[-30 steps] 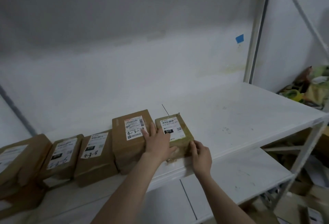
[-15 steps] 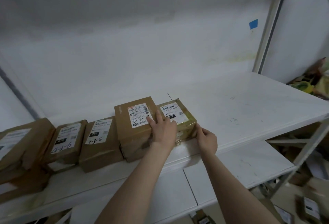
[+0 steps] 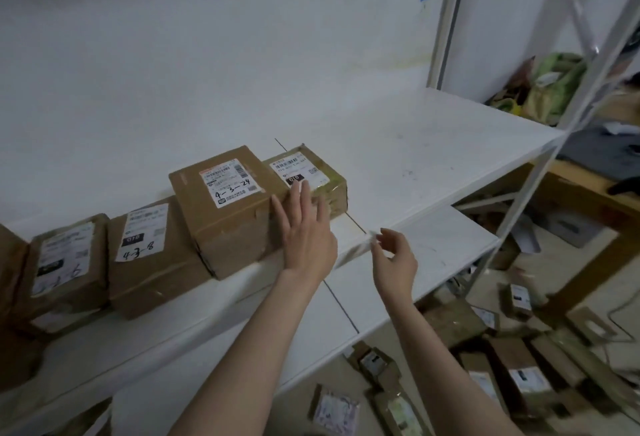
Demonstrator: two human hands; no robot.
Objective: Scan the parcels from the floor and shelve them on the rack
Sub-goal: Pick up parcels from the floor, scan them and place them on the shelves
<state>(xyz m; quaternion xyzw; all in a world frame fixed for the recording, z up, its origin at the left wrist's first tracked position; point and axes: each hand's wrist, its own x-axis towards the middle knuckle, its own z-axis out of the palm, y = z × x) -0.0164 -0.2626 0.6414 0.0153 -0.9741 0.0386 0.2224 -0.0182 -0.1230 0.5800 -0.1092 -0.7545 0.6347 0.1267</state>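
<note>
Now the small parcel [image 3: 311, 167] sits near the front edge of the rack shelf [image 3: 433, 158], just beside a bigger box [image 3: 221, 200]. The left hand [image 3: 304, 231] lays straight fingers against the small parcel. The right hand [image 3: 394, 259] hovers off the shelf's front edge, loosely curled and holding nothing.

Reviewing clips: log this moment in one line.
small parcel: on shelf | left hand: open, at parcel | right hand: open, empty | floor parcels: waiting

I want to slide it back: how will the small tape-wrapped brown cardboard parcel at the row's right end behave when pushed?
The small tape-wrapped brown cardboard parcel looks low and flat-based, so it should slide rather than tip or roll. Its glossy tape probably makes it slippery on the smooth white shelf. Its square edges suggest it stays stiff.
</note>
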